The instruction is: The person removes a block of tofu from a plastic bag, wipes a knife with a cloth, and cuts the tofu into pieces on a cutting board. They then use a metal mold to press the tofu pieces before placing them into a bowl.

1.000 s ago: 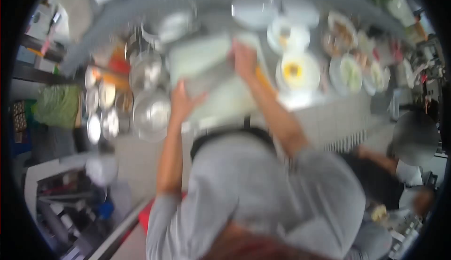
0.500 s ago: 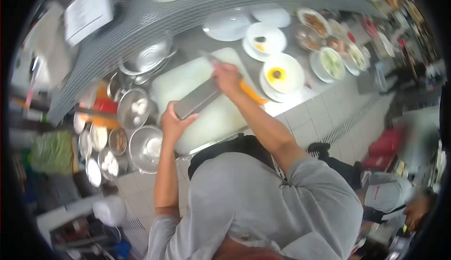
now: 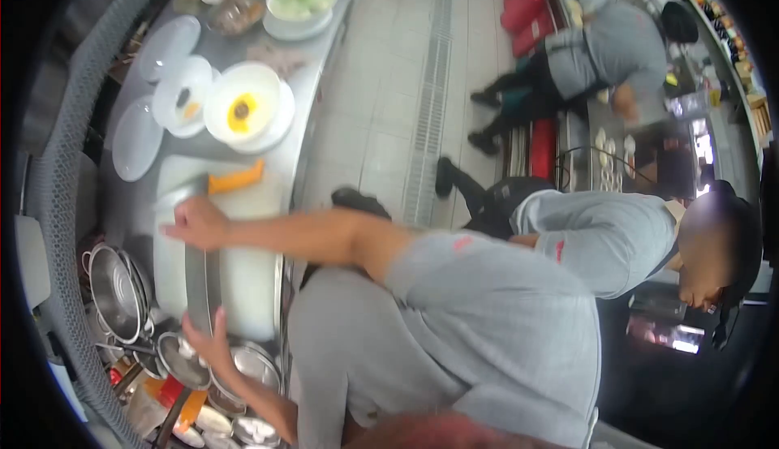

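Note:
My right hand (image 3: 200, 223) is closed round the handle of a knife (image 3: 182, 194), whose blurred blade points away to the upper left. It rests over the far end of a long grey block (image 3: 203, 287). My left hand (image 3: 213, 342) grips the near end of that block, thumb on one side and fingers on the other. Under the block lies a white cutting board (image 3: 247, 283). A long orange piece (image 3: 235, 177), too blurred to name, lies across the board's far end.
Plates (image 3: 138, 139) and a bowl with yellow liquid (image 3: 241, 108) stand beyond the board. Metal pots (image 3: 118, 293) and bowls (image 3: 258, 368) crowd its left and near sides. Two co-workers, one close (image 3: 600, 230) and one farther (image 3: 621, 47), are to the right.
The view has swung round to the right, so the counter now runs up the left side and both co-workers show. My hands still hold the knife and block.

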{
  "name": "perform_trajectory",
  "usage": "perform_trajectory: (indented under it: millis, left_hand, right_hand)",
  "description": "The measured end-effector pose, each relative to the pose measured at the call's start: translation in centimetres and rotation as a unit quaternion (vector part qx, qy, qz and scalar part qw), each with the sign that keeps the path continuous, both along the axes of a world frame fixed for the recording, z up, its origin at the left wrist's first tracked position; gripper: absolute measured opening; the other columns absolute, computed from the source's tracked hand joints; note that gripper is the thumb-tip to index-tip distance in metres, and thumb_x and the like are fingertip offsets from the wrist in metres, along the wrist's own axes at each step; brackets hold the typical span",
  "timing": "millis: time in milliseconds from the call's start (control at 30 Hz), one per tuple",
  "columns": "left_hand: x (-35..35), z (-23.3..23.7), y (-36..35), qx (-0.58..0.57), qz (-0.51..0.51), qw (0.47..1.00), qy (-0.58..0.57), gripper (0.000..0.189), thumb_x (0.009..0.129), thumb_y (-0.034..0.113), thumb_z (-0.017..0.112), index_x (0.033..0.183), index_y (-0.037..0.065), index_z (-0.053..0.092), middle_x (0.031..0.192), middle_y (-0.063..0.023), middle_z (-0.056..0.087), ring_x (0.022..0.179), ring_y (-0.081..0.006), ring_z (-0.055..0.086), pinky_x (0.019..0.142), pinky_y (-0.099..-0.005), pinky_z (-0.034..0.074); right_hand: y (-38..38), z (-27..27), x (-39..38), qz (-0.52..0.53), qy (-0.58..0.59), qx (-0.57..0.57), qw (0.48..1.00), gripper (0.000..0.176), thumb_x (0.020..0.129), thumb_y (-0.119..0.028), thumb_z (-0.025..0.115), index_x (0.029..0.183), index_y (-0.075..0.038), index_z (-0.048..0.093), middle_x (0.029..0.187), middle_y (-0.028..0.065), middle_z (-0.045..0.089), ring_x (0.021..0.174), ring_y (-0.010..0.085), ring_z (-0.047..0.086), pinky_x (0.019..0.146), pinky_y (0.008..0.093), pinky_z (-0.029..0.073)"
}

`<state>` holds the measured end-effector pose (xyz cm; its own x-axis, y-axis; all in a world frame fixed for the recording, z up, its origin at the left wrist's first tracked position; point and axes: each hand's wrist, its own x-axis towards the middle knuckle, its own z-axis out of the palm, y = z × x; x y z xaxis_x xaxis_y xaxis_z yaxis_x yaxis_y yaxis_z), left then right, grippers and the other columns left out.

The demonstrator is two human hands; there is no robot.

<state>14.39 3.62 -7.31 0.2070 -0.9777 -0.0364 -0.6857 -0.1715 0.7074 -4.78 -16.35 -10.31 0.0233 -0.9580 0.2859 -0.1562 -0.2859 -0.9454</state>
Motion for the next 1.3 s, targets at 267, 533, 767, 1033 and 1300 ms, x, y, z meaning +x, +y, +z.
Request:
perform_trajectory:
  millis: [267,533,767,1033,1300]
  left_hand:
    - [-4.2,-0.6,-2.3,0.097,-0.011,0.995,-0.039,0.076,0.071,0.031,0.092,0.130,-0.004,0.058,0.117,-0.0218,0.070,0.105,-0.0365,0.068,0.093,-0.0422,0.053]
    - [-7.4,-1.4,-8.8,-0.026,0.025,0.996,-0.081,0.075,0.073,0.039,0.090,0.126,-0.004,0.058,0.118,-0.0271,0.069,0.109,-0.0435,0.067,0.091,-0.0472,0.054]
    - [-13.3,-3.0,5.5,0.069,0.090,0.993,-0.020,0.066,0.072,0.027,0.090,0.122,-0.004,0.059,0.113,-0.0279,0.070,0.104,-0.0388,0.070,0.089,-0.0437,0.056]
    - [-11.0,-2.5,-1.4,-0.022,0.172,0.982,-0.072,0.075,0.073,0.041,0.089,0.126,-0.004,0.059,0.120,-0.0282,0.068,0.111,-0.0434,0.065,0.096,-0.0461,0.051]
    - [-17.2,-1.2,1.9,-0.033,0.208,0.976,-0.046,0.072,0.069,0.038,0.092,0.120,-0.003,0.061,0.109,-0.0266,0.070,0.102,-0.0449,0.068,0.090,-0.0465,0.054]
  right_hand:
    - [0.2,-1.1,-3.9,0.038,-0.003,0.050,0.998,0.045,0.086,-0.038,0.077,0.063,-0.002,0.064,0.057,0.0146,0.059,0.051,0.0236,0.054,0.052,0.0401,0.042]
    - [-2.6,-1.5,-6.5,0.035,0.026,-0.050,0.998,0.059,0.093,-0.045,0.073,0.059,0.000,0.058,0.052,0.0147,0.055,0.049,0.0187,0.050,0.053,0.0398,0.044]
    - [9.4,-2.2,-11.4,0.148,0.046,0.127,0.980,0.053,0.097,-0.045,0.068,0.065,-0.003,0.068,0.059,0.0115,0.065,0.053,0.0221,0.060,0.056,0.0392,0.047]
    - [-4.1,-0.5,-4.4,0.246,0.056,0.039,0.967,0.049,0.095,-0.046,0.069,0.069,-0.004,0.070,0.062,0.0092,0.066,0.059,0.0203,0.063,0.060,0.0385,0.049]
    - [-4.2,-0.5,-5.8,0.273,0.041,0.020,0.961,0.054,0.096,-0.049,0.065,0.068,-0.003,0.069,0.059,0.0110,0.066,0.057,0.0201,0.064,0.057,0.0402,0.048]
